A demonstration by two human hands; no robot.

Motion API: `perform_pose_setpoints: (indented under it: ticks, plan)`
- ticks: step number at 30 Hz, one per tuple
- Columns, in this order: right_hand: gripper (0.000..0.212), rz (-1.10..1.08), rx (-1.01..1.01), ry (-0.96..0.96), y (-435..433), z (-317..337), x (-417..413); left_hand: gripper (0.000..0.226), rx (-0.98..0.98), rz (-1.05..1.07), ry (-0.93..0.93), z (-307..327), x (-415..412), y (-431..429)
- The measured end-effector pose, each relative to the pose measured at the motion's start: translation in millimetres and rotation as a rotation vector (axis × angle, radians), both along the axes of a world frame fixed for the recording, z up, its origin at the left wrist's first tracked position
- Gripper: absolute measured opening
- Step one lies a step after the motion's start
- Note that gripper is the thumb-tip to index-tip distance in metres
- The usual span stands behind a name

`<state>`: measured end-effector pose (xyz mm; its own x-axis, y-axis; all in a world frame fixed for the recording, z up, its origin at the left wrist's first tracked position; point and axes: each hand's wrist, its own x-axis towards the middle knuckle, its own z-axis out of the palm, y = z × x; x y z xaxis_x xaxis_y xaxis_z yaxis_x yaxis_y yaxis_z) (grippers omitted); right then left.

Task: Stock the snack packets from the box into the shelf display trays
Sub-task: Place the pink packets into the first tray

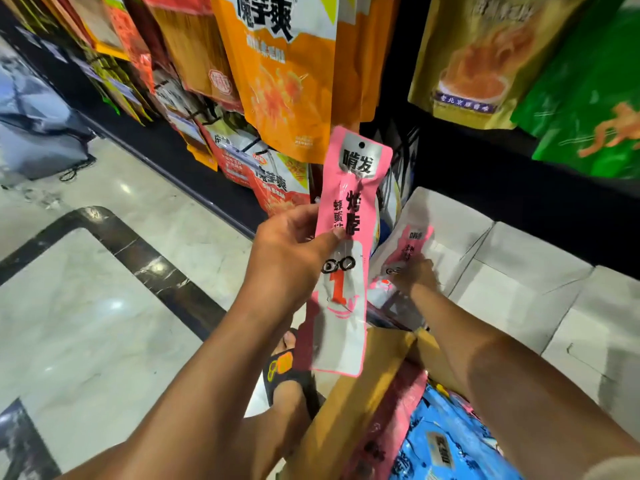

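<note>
Pinching a long pink-and-white plastic snack packet point(349, 209) upright mid-frame between left hand point(291, 251) thumb and fingers, clasping a second pink packet point(414, 239) with the curled right hand point(414, 275).

Left hand point(291, 251) pinches pink packet point(346, 244) upright — right hand point(414, 273) grips another.

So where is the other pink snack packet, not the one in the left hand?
Right of centre in the head view: the right hand holds the other pink snack packet by its lower end, at the white display tray.
</note>
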<state>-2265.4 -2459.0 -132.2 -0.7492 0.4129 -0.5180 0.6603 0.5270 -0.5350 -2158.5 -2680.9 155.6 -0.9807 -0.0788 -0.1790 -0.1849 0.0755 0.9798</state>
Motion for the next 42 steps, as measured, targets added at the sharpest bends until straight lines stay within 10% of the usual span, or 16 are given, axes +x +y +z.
perform_pose_setpoints:
  ticks: [2,18,28,34,42]
  plan:
    - [0.068,0.185,0.278,0.021,-6.0,2.7,12.7,0.025,-0.001,0.001,-0.012,1.8,1.9,1.3]
    - [0.075,0.685,0.189,-0.158,-2.4,-3.2,13.1,0.019,-0.040,0.021,-0.064,-1.2,-0.2,10.0]
    - [0.041,0.508,0.081,0.325,76.6,91.8,125.2,0.026,-0.060,-0.042,0.025,3.9,11.6,34.2]
    - [0.066,0.375,0.421,0.075,153.4,97.0,211.4,0.024,-0.060,-0.065,0.049,-12.2,17.8,58.1]
    - [0.082,0.332,0.335,-0.047,164.5,93.8,239.7,0.017,-0.155,-0.229,0.148,-54.2,-4.3,110.5]
